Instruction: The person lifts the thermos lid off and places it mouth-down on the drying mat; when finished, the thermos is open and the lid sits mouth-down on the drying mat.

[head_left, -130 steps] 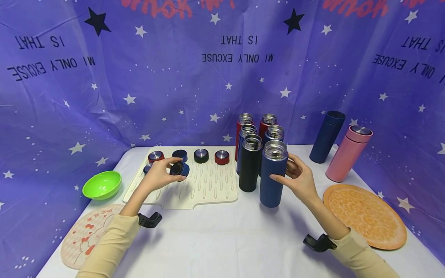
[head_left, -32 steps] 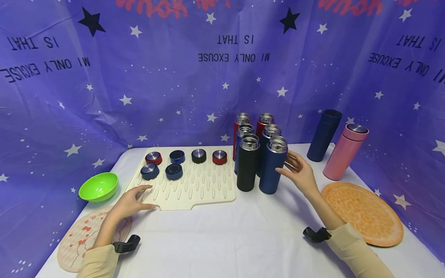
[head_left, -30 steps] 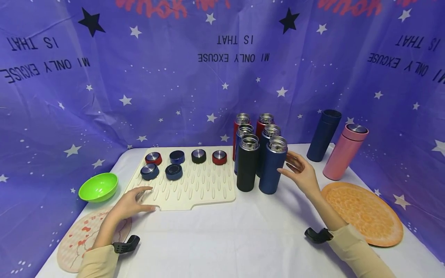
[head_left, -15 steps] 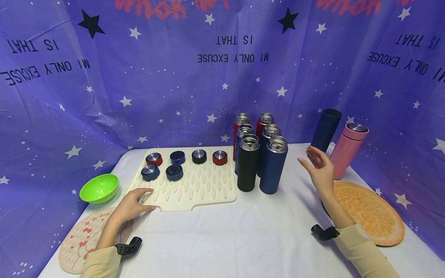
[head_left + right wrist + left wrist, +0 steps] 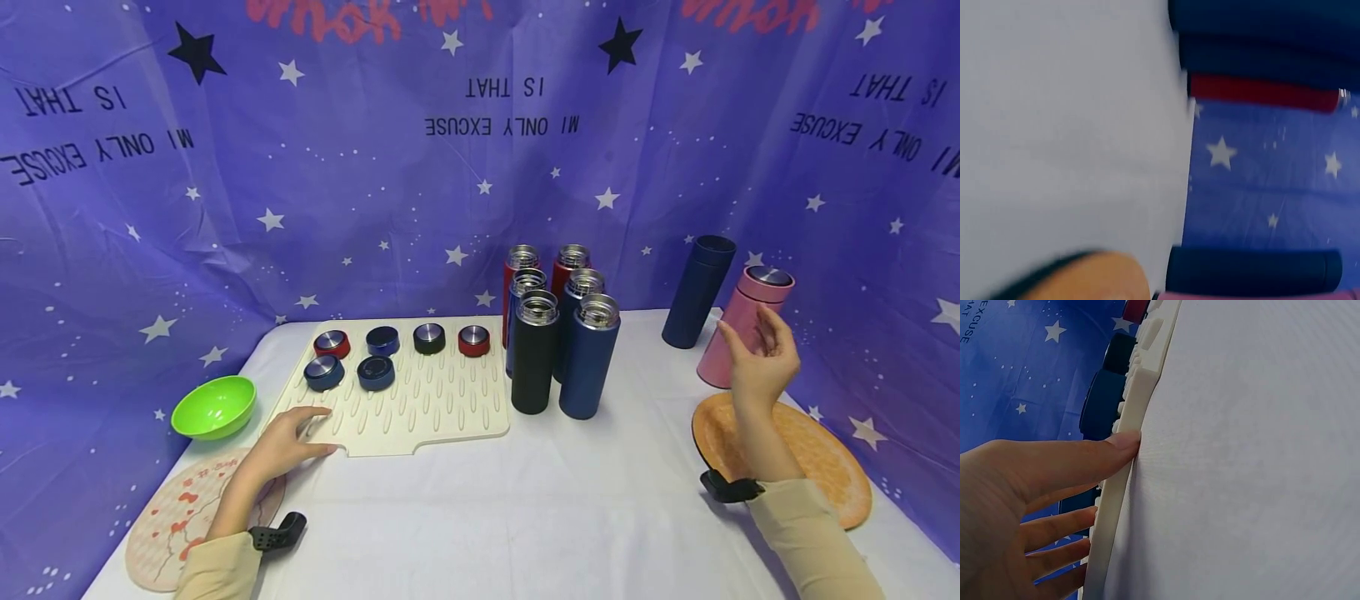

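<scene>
My left hand (image 5: 281, 446) lies at the near left corner of the cream ribbed board (image 5: 450, 421). In the left wrist view its thumb (image 5: 1119, 442) touches the board's edge, the other fingers loosely spread. On the board sit several bottle lids, among them a dark blue lid (image 5: 376, 372) and a black lid (image 5: 429, 338). My right hand (image 5: 767, 367) is in front of the pink thermos (image 5: 731, 337), fingers curved with a gap to the thumb; whether it touches the thermos I cannot tell. The right wrist view does not show this hand.
Several lidless bottles stand mid-table, with a black bottle (image 5: 534, 362) and a blue bottle (image 5: 588, 367) in front. Behind the pink thermos is a capped navy thermos (image 5: 697, 292). A green bowl (image 5: 215, 407), pink mat (image 5: 168, 517) and orange round mat (image 5: 817, 458) lie at the sides.
The left hand set down a dark blue lid on the board and moved to its corner. The right hand pushed the blue bottle back, released it, and moved right to the pink thermos.
</scene>
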`<state>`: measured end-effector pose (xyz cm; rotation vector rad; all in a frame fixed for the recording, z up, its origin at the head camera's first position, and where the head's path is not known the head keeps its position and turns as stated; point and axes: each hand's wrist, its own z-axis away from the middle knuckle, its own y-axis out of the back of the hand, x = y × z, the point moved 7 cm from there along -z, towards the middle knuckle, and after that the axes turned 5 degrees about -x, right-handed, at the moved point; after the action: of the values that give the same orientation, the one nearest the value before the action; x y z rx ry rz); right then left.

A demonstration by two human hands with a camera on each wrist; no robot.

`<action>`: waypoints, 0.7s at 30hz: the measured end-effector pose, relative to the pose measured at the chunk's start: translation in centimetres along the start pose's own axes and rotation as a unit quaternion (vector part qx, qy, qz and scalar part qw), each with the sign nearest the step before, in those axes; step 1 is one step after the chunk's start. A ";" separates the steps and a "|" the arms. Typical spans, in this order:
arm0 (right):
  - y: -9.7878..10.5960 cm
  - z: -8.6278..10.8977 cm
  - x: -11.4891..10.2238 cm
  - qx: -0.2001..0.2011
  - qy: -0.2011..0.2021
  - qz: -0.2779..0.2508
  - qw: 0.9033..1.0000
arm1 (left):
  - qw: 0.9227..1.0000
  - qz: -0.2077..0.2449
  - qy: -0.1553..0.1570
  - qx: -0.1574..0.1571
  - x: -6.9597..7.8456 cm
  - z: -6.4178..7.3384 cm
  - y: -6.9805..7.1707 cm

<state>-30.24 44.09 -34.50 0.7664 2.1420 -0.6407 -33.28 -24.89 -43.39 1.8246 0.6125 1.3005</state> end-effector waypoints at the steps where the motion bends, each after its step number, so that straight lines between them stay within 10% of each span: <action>1: 0.4 -0.4 0.2 0.010 -0.006 -0.009 1.000 | 1.000 0.000 0.000 0.000 0.0 0.0 0.0; 12: 1.9 -3.6 3.3 0.038 -0.100 -0.015 0.994 | 1.000 0.002 0.004 -0.001 -0.3 0.2 -0.1; 21: 1.6 -4.0 6.1 0.050 -0.099 -0.028 0.993 | 1.000 0.001 0.009 -0.002 -0.1 0.1 -0.2</action>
<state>-34.32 49.76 -37.25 0.6675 1.9672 -0.8252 -33.26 -24.92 -43.61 1.8127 0.6181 1.3195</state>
